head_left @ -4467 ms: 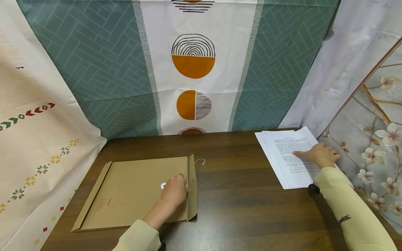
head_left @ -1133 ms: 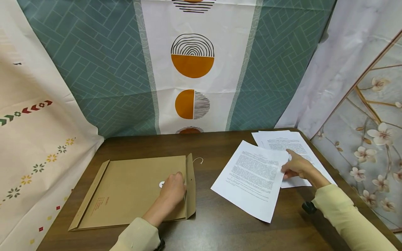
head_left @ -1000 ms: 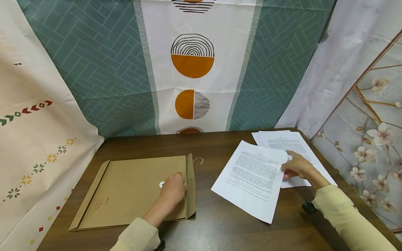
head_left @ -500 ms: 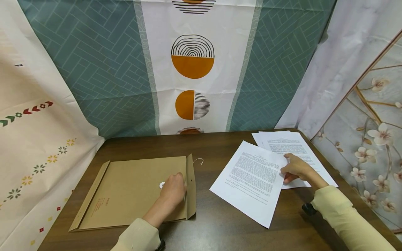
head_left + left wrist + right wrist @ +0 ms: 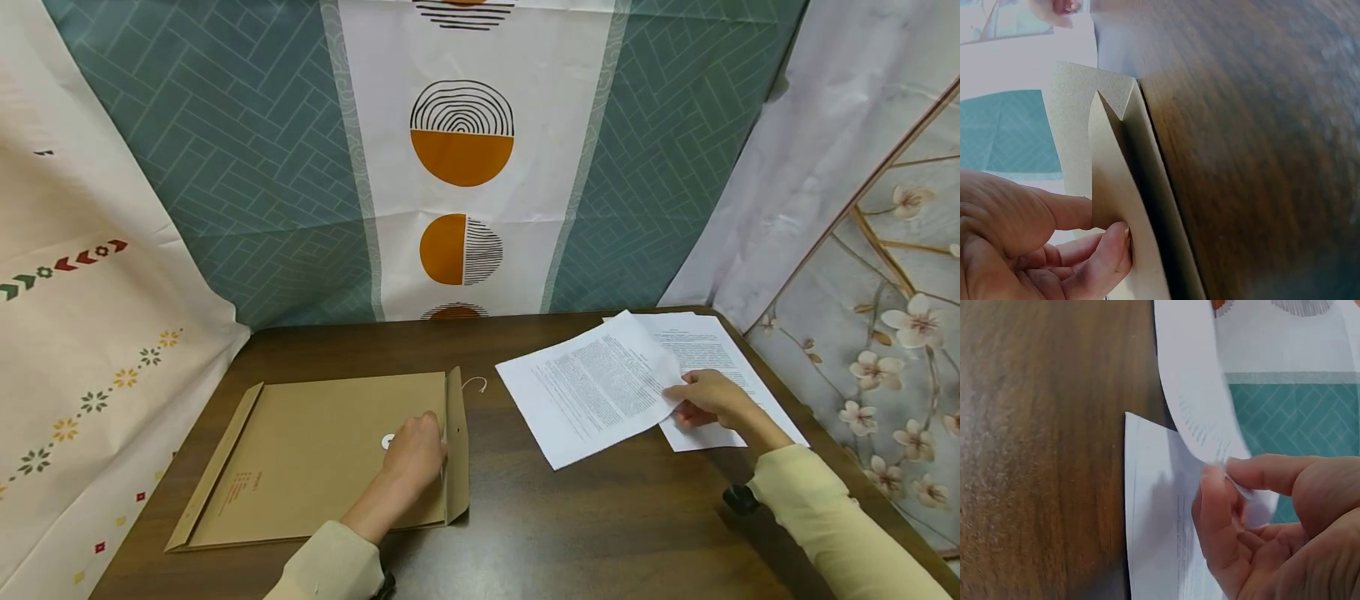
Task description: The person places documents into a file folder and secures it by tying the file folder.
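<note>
A flat brown kraft paper document envelope (image 5: 330,450) lies on the left of the table, its flap (image 5: 457,467) folded out to the right. My left hand (image 5: 415,454) pinches the upper edge of its mouth; in the left wrist view the opening gapes beside the thumb and fingers (image 5: 1113,253). On the right, my right hand (image 5: 708,398) pinches a printed sheet of paper (image 5: 592,387) by its right edge. That sheet slants to the left over the table and bends in the right wrist view. Beneath the hand lies a stack of printed papers (image 5: 1154,506), partly covered by the sheet.
A white button (image 5: 387,442) sits on the envelope near my left hand, and a thin string (image 5: 476,382) sticks out past the flap. Dark wooden table (image 5: 540,533) runs between envelope and papers. Patterned cloths (image 5: 285,167) hang behind and at both sides.
My right hand has lifted one sheet off the stack and drawn it leftward. In the last half second the sheet has swung round, its lower corner moving up and left. The left hand keeps its place.
</note>
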A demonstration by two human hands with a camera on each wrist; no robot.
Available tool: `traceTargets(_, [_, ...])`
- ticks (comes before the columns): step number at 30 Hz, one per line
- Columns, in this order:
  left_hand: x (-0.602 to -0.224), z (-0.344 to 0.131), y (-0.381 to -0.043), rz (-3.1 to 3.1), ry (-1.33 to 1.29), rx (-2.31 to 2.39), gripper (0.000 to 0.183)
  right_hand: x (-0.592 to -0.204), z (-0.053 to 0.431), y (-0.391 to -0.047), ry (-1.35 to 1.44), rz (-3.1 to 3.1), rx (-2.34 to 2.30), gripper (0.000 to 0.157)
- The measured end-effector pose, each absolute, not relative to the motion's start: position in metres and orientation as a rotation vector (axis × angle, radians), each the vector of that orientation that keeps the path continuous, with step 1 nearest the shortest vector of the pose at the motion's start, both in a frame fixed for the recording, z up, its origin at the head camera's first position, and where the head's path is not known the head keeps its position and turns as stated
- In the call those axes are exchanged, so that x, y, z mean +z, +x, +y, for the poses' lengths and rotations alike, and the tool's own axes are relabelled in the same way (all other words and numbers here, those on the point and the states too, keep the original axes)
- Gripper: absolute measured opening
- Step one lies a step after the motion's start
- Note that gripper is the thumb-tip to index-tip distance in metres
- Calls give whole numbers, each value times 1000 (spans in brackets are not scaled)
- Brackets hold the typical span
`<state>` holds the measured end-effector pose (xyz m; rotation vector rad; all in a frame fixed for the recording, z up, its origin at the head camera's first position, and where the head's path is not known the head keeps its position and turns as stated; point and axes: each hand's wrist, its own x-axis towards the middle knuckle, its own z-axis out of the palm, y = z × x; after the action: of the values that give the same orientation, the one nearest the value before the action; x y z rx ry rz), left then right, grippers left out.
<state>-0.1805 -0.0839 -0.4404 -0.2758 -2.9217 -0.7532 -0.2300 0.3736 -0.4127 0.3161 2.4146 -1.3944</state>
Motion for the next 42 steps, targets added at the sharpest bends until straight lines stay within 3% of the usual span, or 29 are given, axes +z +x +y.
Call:
traceTargets(3, [-440, -84, -181, -2923, -274, -753, 19, -409, 376, -231, 345, 2360, -1484, 21])
traceTargets(5, [-440, -83, -181, -2925, -274, -756, 19, -408, 378, -232, 344, 2293, -1565, 23])
traceTargets(9, [-439, -83, -180, -2928, -272, -762, 20, -407, 380, -233, 349, 2178, -1684, 59])
traceTargets(11, [-439, -83, -180, -2925, -274, -760, 20, -409, 382, -234, 331, 2194, -1684, 65])
traceTargets(17, [-440, -83, -181, -2921, -262, -787, 20, -409, 379, -234, 311, 2419, -1673, 33])
traceTargets(25, [-440, -88, -183, -2911, -255, -867, 33, -378, 371, -228, 193, 2418, -1811, 45])
traceTargets(27, [-438, -89, -182, -2901, -251, -869, 35, -369, 370, -226, 171, 2332, -1883, 40])
traceTargets(32, [-431, -90, -183, -2872, -244, -856, 36, -346, 369, -219, 143, 2093, -2094, 7])
traceTargets(36, [-427, -90, -184, -2867, -237, -868, 39, -332, 362, -214, 120, 2017, -2158, 15])
traceTargets(42, [-425, -90, -183, -2850, -248, -883, 43, -324, 344, -209, 33, 2053, -2091, 12])
